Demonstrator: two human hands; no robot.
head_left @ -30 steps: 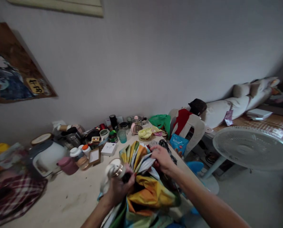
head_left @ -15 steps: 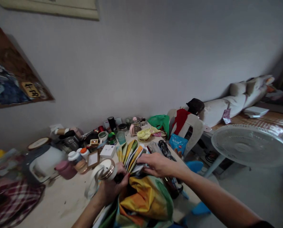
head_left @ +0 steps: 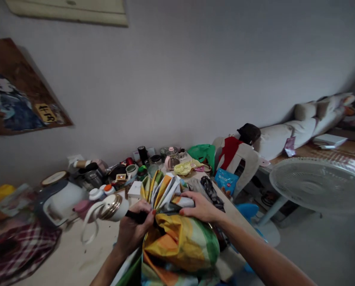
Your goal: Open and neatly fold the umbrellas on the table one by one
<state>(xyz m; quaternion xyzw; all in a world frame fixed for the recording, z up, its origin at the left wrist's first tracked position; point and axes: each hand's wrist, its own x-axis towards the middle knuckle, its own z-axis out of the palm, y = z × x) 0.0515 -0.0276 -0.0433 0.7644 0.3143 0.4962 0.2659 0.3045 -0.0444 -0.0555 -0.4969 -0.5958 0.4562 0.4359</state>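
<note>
A yellow, orange and green patterned fabric bag (head_left: 183,242) bulges at the bottom middle, its top gathered into pleats that fan upward. My left hand (head_left: 135,222) is closed round the gathered neck, with a black strip sticking out between its fingers. From the right, my right hand (head_left: 198,206) pinches the pleats on that side, thumb and fingers on a fold. Just beyond my left hand, a white bottle (head_left: 116,207) with a metallic band and a white loop strap leans over the table.
Jars, cups and boxes crowd the table (head_left: 72,254) along the wall. A white kettle (head_left: 62,198) and a checked cloth (head_left: 22,254) are at left. At right are a chair (head_left: 247,163), a blue pouch (head_left: 225,180) and a fan (head_left: 317,182).
The white bottle has tilted left, its strap swinging out. My right hand has shifted slightly along the pleats, which fan more widely. The view has moved a little left.
</note>
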